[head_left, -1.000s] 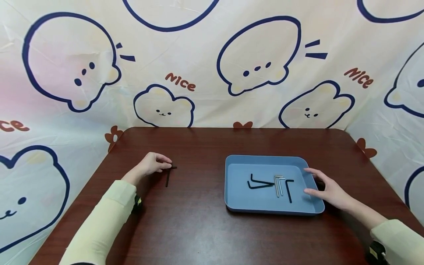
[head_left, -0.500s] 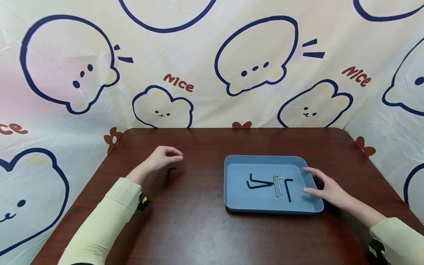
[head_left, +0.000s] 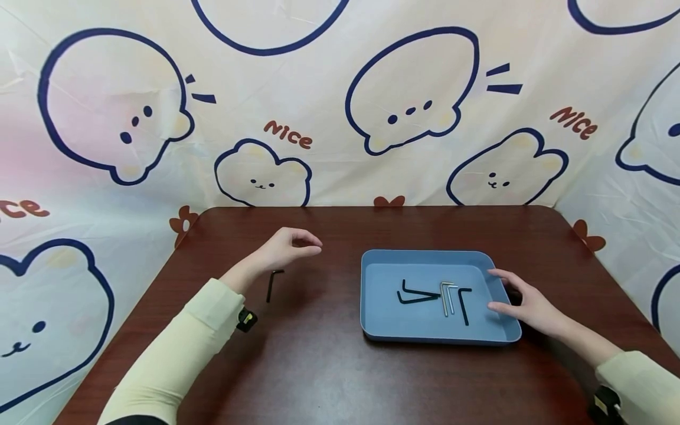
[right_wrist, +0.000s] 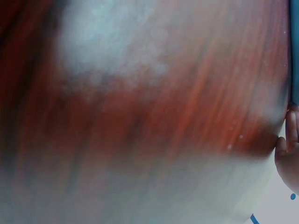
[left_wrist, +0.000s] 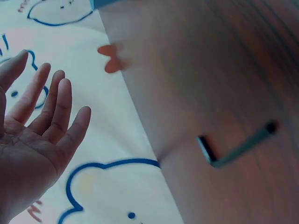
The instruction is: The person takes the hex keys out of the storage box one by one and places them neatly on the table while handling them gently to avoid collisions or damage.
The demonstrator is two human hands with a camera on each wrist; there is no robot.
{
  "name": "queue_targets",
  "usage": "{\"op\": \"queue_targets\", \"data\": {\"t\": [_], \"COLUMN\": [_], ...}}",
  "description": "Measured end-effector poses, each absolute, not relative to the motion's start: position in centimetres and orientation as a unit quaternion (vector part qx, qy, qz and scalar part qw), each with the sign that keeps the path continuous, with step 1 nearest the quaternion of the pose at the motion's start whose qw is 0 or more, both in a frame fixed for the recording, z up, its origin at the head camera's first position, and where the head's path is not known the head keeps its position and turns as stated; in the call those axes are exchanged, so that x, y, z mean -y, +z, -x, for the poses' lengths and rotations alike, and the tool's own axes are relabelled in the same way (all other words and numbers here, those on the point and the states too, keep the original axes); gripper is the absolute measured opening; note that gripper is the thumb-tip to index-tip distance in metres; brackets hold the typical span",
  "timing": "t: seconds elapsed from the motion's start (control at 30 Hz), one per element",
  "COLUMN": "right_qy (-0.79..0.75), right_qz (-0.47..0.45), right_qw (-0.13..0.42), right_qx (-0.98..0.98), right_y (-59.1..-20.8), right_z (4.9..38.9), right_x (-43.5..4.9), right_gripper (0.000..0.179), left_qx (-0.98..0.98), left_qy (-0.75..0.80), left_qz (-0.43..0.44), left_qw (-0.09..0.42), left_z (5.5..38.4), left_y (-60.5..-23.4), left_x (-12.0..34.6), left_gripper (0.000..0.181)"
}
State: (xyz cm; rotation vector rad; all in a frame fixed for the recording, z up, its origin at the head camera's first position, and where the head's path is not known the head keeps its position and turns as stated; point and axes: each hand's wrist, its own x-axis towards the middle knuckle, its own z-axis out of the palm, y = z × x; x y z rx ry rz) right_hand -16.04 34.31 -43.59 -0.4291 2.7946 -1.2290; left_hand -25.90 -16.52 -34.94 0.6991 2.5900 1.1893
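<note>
Pale sleeve [head_left: 175, 348] w/ black wrist cam [head_left: 247, 319] at far L, nearer the person than L fingertips. Black L-shaped hex key [head_left: 270, 288] lies on the dark wood table [head_left: 319, 366], L of L fingertips & toward the person, just beside the wrist. L hand [head_left: 281, 248] hangs above the table: thumb apart from index, fingers a bit spread, loosely bent, palm showing in L wrist view.

Blue tray [head_left: 382, 321] sits btwn the hands, well R of L fingertips. In it, going toward R fingertips: upper black hex key [head_left: 419, 291] & lower black hex key [head_left: 419, 300], long legs converging; then L silver hex key [head_left: 444, 301] at their ends, R silver hex key [head_left: 450, 301] just beside it; then slanted black hex key [head_left: 463, 308], nearest R thumb tip.

R hand [head_left: 531, 306] at tray's R rim: thumb & index spread, tips over edge; other fingers mostly hidden, can't tell if they grip.
</note>
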Motion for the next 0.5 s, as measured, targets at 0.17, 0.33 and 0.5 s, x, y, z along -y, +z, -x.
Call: {"op": "queue_targets", "data": {"t": [0.17,0.33,0.5], "right_qy": [-0.399,-0.397,-0.397], "right_qz": [0.135,0.132,0.131], "right_qw": [0.031,0.030,0.030], "right_qx": [-0.907,-0.908,-0.908], "right_y": [-43.7,-43.6,-43.5], "right_z": [16.0,15.9,16.0], "right_x": [-34.3,-34.2,-34.2], "right_gripper": [0.071,0.072,0.072], "left_qx": [-0.868,-0.859,-0.850], "left_qy": [0.405,0.411,0.413], "left_qz": [-0.265,-0.274,-0.292], "left_qw": [0.112,0.132,0.147], "left_z": [25.6,25.4,25.5], "left_y": [-34.3,-34.0,-33.8], "left_x": [14.7,12.9,11.2], "left_gripper": [0.023,0.024,0.026]}}
